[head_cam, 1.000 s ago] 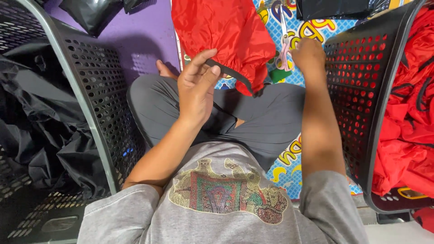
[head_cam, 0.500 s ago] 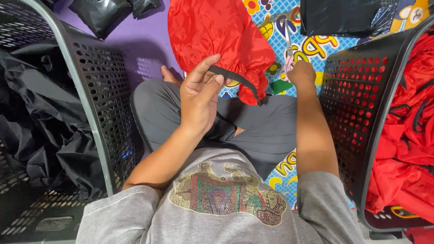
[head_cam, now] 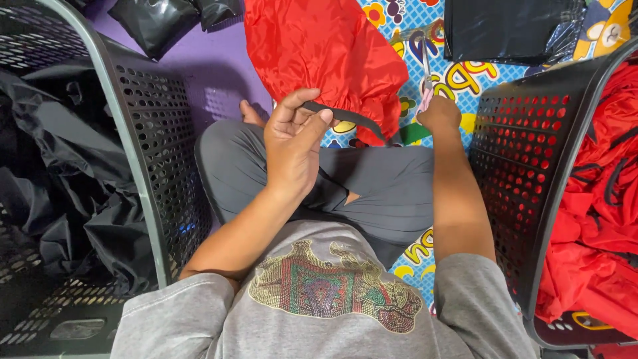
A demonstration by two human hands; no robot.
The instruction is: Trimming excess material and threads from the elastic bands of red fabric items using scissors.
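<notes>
Left hand [head_cam: 292,143]: fingers closed, pinching the black strap [head_cam: 345,118] just below the red bag [head_cam: 325,56]. Right hand [head_cam: 438,113]: fingers closed around scissors [head_cam: 423,63], right of the bag. Red bag lies on the floor mat [head_cam: 465,70].

purple floor [head_cam: 219,73], seemingly patterned mat [head_cam: 465,73]

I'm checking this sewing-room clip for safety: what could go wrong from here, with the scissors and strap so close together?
The scissors in the right hand point toward the red fabric, so a loose snip might nick it. The left hand pinches the black strap near the cutting end, so its fingers could be caught.
</notes>
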